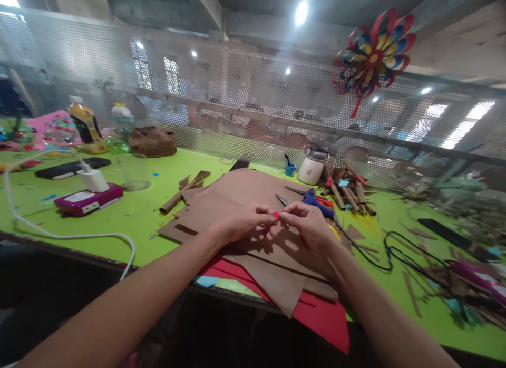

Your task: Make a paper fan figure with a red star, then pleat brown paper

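Between my two hands is a small piece of red paper [275,215]. My left hand [253,220] pinches one end between thumb and forefinger, its other fingers curled below. The opposite end is in a pinch of my right hand [306,223]. Both hands hover just above a stack of brown paper sheets [221,199]. Under the stack, a red sheet [324,318] sticks out past the table's front edge. Scissors with blue handles [316,202] lie just beyond my right hand.
Rolled brown paper tubes with fringed ends [346,186] lie at the right, near a white jar [312,166] and a small blue pot [290,169]. Black cable [389,252] runs across the right side. To the left are a purple power strip [89,199] and a clear cup [134,173].
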A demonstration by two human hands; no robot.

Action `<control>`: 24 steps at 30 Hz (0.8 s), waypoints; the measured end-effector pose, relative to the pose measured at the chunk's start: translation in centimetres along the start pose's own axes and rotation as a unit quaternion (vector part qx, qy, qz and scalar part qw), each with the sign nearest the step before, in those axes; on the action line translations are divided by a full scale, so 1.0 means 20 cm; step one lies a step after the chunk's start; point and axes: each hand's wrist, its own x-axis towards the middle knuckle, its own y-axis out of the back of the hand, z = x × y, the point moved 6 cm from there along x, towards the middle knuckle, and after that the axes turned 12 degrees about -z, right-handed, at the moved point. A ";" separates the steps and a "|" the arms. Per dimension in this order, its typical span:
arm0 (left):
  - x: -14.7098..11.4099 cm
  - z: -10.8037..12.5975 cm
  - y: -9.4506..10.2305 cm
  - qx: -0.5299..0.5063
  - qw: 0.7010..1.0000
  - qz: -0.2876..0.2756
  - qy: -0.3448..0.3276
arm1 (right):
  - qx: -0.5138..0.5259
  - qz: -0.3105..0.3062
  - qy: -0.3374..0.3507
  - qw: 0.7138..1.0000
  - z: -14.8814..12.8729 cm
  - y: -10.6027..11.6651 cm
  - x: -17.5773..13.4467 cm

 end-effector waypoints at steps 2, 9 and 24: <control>0.00 -0.01 0.00 0.008 1.000 -0.003 0.005 | 0.008 -0.003 -0.006 1.000 0.01 0.00 0.00; -0.01 -0.02 -0.02 0.000 1.000 -0.011 0.022 | 0.016 0.000 -0.019 1.000 0.01 -0.01 -0.01; 0.00 -0.02 -0.02 -0.008 0.999 -0.044 0.006 | -0.001 -0.002 0.001 1.000 0.01 0.00 0.00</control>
